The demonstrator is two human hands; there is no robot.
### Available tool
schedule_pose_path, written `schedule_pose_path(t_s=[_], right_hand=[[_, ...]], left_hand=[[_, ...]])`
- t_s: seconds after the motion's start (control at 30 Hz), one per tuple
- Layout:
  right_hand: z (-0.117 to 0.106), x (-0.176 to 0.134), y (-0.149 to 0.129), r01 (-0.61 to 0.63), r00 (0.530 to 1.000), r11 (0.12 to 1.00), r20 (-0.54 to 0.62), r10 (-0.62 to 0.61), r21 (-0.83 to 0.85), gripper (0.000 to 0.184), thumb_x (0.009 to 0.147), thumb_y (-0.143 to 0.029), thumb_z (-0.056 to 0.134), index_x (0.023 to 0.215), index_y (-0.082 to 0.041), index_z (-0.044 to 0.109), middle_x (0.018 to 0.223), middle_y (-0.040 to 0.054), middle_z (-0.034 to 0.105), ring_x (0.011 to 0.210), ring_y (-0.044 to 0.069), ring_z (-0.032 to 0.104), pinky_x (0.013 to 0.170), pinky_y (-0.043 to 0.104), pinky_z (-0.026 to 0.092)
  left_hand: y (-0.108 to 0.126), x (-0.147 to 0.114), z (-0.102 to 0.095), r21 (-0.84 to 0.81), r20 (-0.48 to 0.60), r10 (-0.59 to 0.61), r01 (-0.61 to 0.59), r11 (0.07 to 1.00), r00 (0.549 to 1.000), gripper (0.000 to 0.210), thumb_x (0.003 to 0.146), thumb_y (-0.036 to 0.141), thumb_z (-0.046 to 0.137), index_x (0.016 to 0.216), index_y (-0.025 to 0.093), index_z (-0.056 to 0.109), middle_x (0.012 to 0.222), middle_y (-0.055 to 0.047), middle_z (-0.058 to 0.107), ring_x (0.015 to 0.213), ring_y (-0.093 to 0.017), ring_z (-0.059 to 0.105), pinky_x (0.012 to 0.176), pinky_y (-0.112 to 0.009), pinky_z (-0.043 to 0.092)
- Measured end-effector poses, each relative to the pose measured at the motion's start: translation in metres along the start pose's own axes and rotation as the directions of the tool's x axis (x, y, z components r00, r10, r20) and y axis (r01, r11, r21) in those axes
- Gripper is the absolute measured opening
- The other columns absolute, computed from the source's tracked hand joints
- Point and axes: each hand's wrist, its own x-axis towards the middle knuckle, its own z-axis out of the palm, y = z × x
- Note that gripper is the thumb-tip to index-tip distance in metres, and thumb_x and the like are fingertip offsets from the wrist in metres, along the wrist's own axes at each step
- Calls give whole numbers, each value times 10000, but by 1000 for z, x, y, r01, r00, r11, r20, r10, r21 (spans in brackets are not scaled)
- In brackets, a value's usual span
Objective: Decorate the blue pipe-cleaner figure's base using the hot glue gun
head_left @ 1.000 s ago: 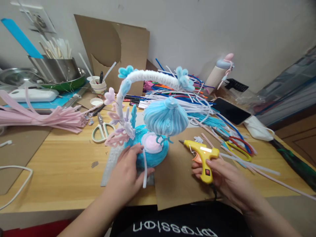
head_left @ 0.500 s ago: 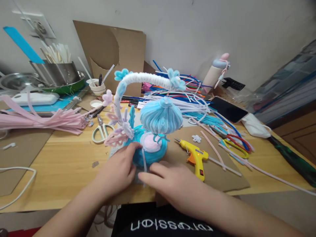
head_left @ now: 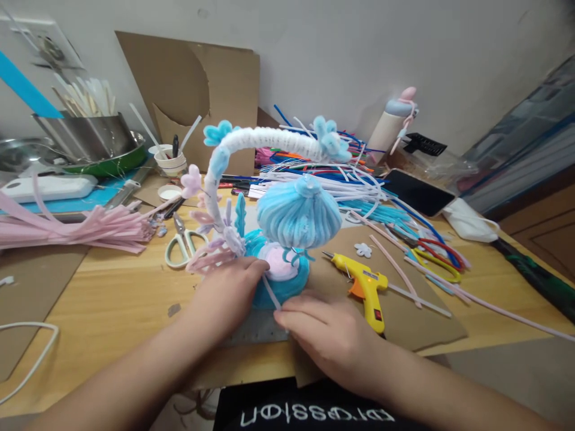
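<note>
A pipe-cleaner lamp stands in front of me, with a round blue base (head_left: 283, 288), a white arched stem (head_left: 274, 139) and a pleated light-blue shade (head_left: 299, 212). Around the pink disc (head_left: 281, 260) on the base runs a pale rim. From that rim a pale pipe cleaner (head_left: 271, 291) comes down toward me. My left hand (head_left: 231, 287) is closed at the base's left side, fingertips pressing the pipe cleaner's upper end at the disc edge. Its other fingers are hidden. My right hand (head_left: 332, 335) pinches the lower end between thumb and fingers.
A yellow glue gun (head_left: 366, 284) lies on cardboard to the right, beside a small white flower (head_left: 363, 250). Scissors (head_left: 183, 242) and a pink pipe-cleaner bundle (head_left: 108, 227) are on the left. Behind the lamp lie many coloured pipe cleaners (head_left: 323, 179) and a phone (head_left: 417, 193).
My right hand has closed on the pipe cleaner's lower end and drawn it slightly right. The lamp shows a little further right, and the view has shifted slightly.
</note>
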Motion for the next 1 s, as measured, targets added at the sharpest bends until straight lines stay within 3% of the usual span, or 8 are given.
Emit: schedule_pose_path(t_s=[0.27, 0.43, 0.73, 1.0], right_hand=[[-8, -18, 9, -229, 973, 970, 5, 230, 76, 136, 873, -91, 493, 889, -166, 605, 884, 38, 677, 810, 131, 623, 710, 254, 505], [-12, -23, 14, -329, 944, 942, 42, 327, 60, 163, 866, -88, 503, 923, -179, 625, 909, 39, 652, 827, 130, 610, 729, 263, 505], [-20, -16, 28, -380, 922, 921, 46, 384, -85, 179, 896, -131, 491, 951, -204, 644, 950, 44, 628, 858, 150, 591, 747, 284, 487], [-18, -4, 42, -350, 915, 901, 111, 387, -255, 240, 891, -124, 448, 908, -204, 673, 863, 66, 610, 784, 183, 568, 652, 297, 435]], left_hand=[[-5, -1, 14, -182, -133, -35, 11, 983, 990, 189, 922, 194, 454, 935, 195, 643, 922, -37, 684, 856, -200, 632, 783, -344, 478], [-4, -1, 18, -180, -195, -21, -15, 983, 981, 199, 924, 227, 462, 901, 207, 659, 944, -31, 682, 843, -202, 627, 751, -343, 477], [-3, -2, 21, -175, -239, 0, -43, 984, 971, 188, 916, 259, 489, 918, 217, 672, 962, -31, 676, 849, -202, 626, 767, -353, 482], [0, -1, 18, -143, -191, -9, -19, 990, 982, 211, 920, 260, 477, 920, 218, 683, 961, -37, 666, 817, -192, 624, 711, -325, 475]])
